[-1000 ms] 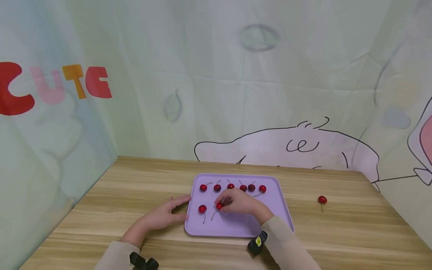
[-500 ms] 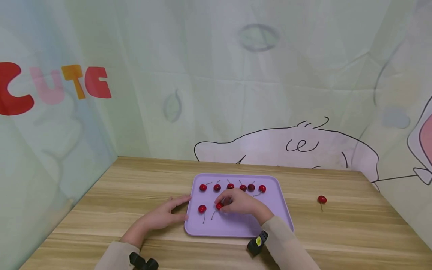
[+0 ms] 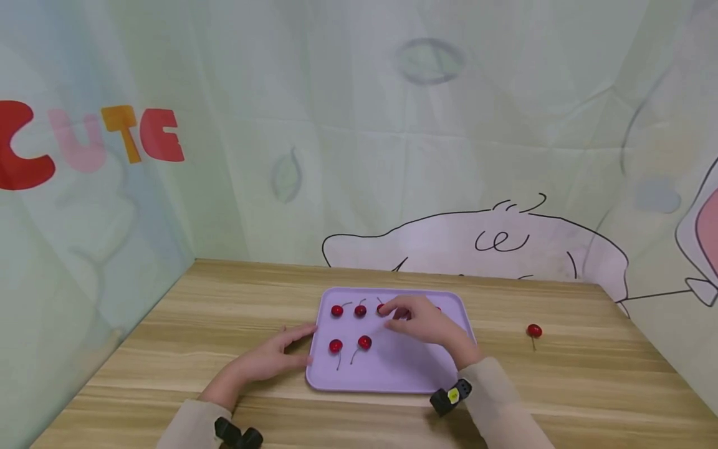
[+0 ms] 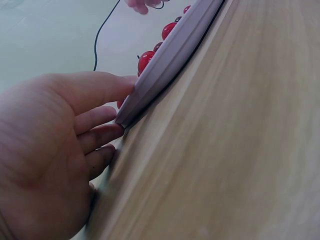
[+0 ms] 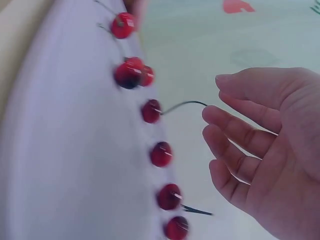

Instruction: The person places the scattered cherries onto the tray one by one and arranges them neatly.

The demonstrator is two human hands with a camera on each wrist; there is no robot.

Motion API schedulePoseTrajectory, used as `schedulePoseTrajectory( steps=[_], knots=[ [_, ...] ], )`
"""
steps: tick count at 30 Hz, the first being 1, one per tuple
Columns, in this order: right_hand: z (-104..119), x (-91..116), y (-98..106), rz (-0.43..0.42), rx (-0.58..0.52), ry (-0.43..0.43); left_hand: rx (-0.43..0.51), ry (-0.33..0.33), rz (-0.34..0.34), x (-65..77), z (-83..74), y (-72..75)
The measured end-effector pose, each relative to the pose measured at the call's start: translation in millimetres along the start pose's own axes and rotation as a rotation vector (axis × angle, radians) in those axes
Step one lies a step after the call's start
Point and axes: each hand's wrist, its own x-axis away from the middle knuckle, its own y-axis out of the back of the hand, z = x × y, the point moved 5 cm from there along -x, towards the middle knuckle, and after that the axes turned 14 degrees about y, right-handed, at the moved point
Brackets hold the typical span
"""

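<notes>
On the lilac tray [image 3: 387, 391] lie red cherries with stems. Two of them, a left cherry [image 3: 335, 346] and the cherry beside it [image 3: 364, 342], form a nearer row. Along the far side runs a longer row, starting with a cherry [image 3: 337, 310] at the left; my right hand covers part of it. That right hand [image 3: 423, 321] hovers over the tray, fingers loosely bent and holding nothing. My left hand [image 3: 268, 358] touches the tray's left edge; in the left wrist view its thumb [image 4: 107, 89] and fingertips lie right at the rim.
A single cherry [image 3: 535, 331] lies on the wooden table [image 3: 566, 386], right of the tray. Behind the table hangs a printed cloth [image 3: 359, 162] with letters and a cartoon outline. Each wrist carries a small black camera [image 3: 450, 397].
My right hand has let go of the second cherry in the nearer row and moved up and to the right. The cherry stays in place. My left hand has kept its position.
</notes>
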Motion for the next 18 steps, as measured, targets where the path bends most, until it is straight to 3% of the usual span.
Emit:
schedulePoseTrajectory(
  steps=[10, 18],
  knots=[
    [-5.2, 35.1, 56.2, -0.135, 0.07, -0.041, -0.006, -0.008, -0.002, 0.2, -0.7, 1.0],
    [-20.4, 76.9, 96.3, -0.236, 0.132, -0.187, -0.006, -0.027, -0.001, 0.9, 0.2, 0.6]
  ],
)
